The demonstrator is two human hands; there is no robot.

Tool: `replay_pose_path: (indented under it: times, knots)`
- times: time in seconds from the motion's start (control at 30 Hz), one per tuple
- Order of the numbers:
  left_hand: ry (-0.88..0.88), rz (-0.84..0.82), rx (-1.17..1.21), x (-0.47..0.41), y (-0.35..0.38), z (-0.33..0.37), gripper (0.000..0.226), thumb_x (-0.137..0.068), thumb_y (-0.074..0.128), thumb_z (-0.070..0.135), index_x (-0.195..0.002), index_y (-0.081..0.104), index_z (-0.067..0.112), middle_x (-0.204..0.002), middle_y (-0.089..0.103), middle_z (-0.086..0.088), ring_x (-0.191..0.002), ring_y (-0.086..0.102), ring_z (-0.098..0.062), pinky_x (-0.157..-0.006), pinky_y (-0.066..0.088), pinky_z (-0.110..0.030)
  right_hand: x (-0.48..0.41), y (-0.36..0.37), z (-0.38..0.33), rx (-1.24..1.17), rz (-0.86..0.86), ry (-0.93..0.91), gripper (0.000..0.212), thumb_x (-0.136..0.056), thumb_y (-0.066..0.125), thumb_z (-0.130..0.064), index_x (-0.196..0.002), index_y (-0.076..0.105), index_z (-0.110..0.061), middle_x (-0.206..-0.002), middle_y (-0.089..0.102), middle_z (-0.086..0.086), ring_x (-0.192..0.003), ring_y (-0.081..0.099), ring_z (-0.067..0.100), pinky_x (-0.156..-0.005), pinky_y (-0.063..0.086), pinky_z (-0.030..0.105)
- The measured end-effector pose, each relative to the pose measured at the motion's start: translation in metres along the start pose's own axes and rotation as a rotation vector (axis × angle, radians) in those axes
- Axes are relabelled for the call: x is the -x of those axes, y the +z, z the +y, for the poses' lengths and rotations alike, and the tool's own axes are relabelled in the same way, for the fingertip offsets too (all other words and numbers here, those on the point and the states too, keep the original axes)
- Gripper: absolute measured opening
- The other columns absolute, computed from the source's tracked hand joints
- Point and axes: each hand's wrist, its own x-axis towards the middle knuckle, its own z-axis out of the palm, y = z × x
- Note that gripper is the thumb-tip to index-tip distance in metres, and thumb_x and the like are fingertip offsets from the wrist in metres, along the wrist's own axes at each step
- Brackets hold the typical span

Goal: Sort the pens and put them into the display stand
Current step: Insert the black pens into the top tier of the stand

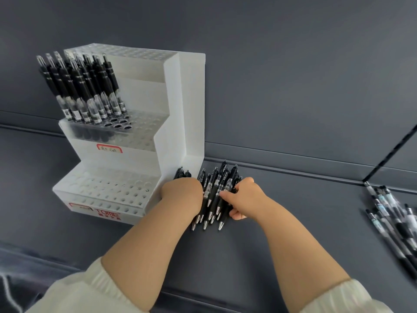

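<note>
Fingers [237, 216] of the right hand [244, 197] curl in against the right side of a bundle of black pens [214, 199], with the thumb laid across the barrels, so that hand is gripping them. The left hand [182, 193] sits knuckles-up on the bundle's other side. Its fingers are tucked out of sight beneath it, and from here I cannot tell whether they close round the pens or only press on them.

A dark grey surface [293, 233] runs under everything and meets a wall of the same grey behind. At the left stands the white display stand [180, 98], stepped in three perforated tiers. Pale sleeves [79, 290] cover both upper arms. The left part of the stand's middle tier holds a block of standing pens [85, 86], black-gripped and leaning left. The gripped bundle lies on the surface just beside the stand's right wall, metal tips toward the person. Well apart, at the right edge, lies a loose pile of pens [392, 220]. A red-bordered label [110, 148] is stuck on the middle step's front, and a red logo [107, 214] is on the lowest.
</note>
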Motion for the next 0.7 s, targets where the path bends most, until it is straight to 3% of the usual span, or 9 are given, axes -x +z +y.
replay_pose_path:
  times: [0.1, 0.23, 0.3, 0.4, 0.5, 0.57, 0.7]
  knots:
    - [-0.002, -0.041, -0.034, -0.001, -0.006, 0.004, 0.034, -0.085, 0.052, 0.003, -0.117, 0.059, 0.015, -0.122, 0.058, -0.003, -0.109, 0.055, -0.027, -0.070, 0.038, -0.033, 0.001, 0.002, 0.001, -0.016, 0.055, -0.063, 0.045, -0.088, 0.062, -0.031, -0.111, 0.045, 0.002, -0.085, 0.061, 0.016, -0.053, 0.059, 0.019, -0.040, 0.049, 0.019]
    - [-0.004, 0.014, 0.005, -0.001, -0.007, 0.003, 0.028, -0.087, 0.046, 0.004, -0.109, 0.061, 0.015, -0.114, 0.060, -0.004, -0.103, 0.056, -0.027, -0.070, 0.036, -0.033, 0.004, 0.000, 0.003, -0.028, 0.057, -0.026, 0.038, -0.090, 0.060, -0.032, -0.103, 0.036, -0.006, -0.079, 0.066, 0.016, -0.053, 0.062, 0.024, -0.054, 0.056, 0.028]
    - [0.007, 0.095, 0.075, 0.000, -0.002, -0.001, 0.022, -0.089, 0.039, 0.005, -0.095, 0.060, 0.012, -0.094, 0.059, -0.004, -0.084, 0.054, -0.025, -0.066, 0.037, -0.030, 0.004, -0.003, 0.005, -0.042, 0.085, -0.021, 0.025, -0.095, 0.051, -0.029, -0.101, 0.043, -0.006, -0.069, 0.061, 0.010, -0.043, 0.057, 0.016, -0.039, 0.046, 0.017]
    - [-0.011, 0.275, 0.232, 0.010, 0.003, -0.007, 0.013, -0.094, 0.041, 0.016, -0.088, 0.051, 0.010, -0.065, 0.045, 0.001, -0.059, 0.045, -0.016, -0.052, 0.032, -0.026, -0.001, -0.004, 0.006, 0.157, 0.153, -0.018, 0.022, -0.096, 0.045, -0.024, -0.094, 0.037, -0.004, -0.085, 0.060, 0.013, -0.052, 0.049, 0.016, -0.037, 0.038, 0.022]
    - [0.007, 0.369, 0.327, 0.021, 0.006, -0.008, 0.015, -0.095, 0.042, 0.022, -0.095, 0.049, 0.008, -0.065, 0.043, 0.002, -0.055, 0.039, -0.013, -0.049, 0.027, -0.026, -0.005, -0.003, 0.001, 0.347, 0.153, 0.012, 0.025, -0.094, 0.047, -0.025, -0.088, 0.037, -0.002, -0.076, 0.050, 0.008, -0.053, 0.040, 0.015, -0.042, 0.029, 0.025]
    - [0.036, 0.402, 0.389, 0.025, 0.008, -0.010, 0.014, -0.095, 0.042, 0.022, -0.093, 0.046, 0.009, -0.062, 0.042, 0.003, -0.052, 0.037, -0.011, -0.046, 0.024, -0.027, -0.006, -0.002, -0.003, 0.400, 0.141, 0.015, 0.028, -0.091, 0.048, -0.026, -0.072, 0.040, -0.007, -0.066, 0.043, 0.004, -0.053, 0.039, 0.016, -0.044, 0.029, 0.023]
    - [0.116, 0.491, 0.538, 0.029, 0.012, -0.014, 0.019, -0.092, 0.043, 0.022, -0.107, 0.048, 0.012, -0.071, 0.055, 0.002, -0.061, 0.051, -0.015, -0.058, 0.045, -0.033, -0.003, -0.004, -0.006, 0.393, 0.131, 0.011, 0.035, -0.088, 0.049, -0.026, -0.060, 0.036, -0.011, -0.059, 0.042, 0.002, -0.050, 0.038, 0.017, -0.046, 0.029, 0.022]
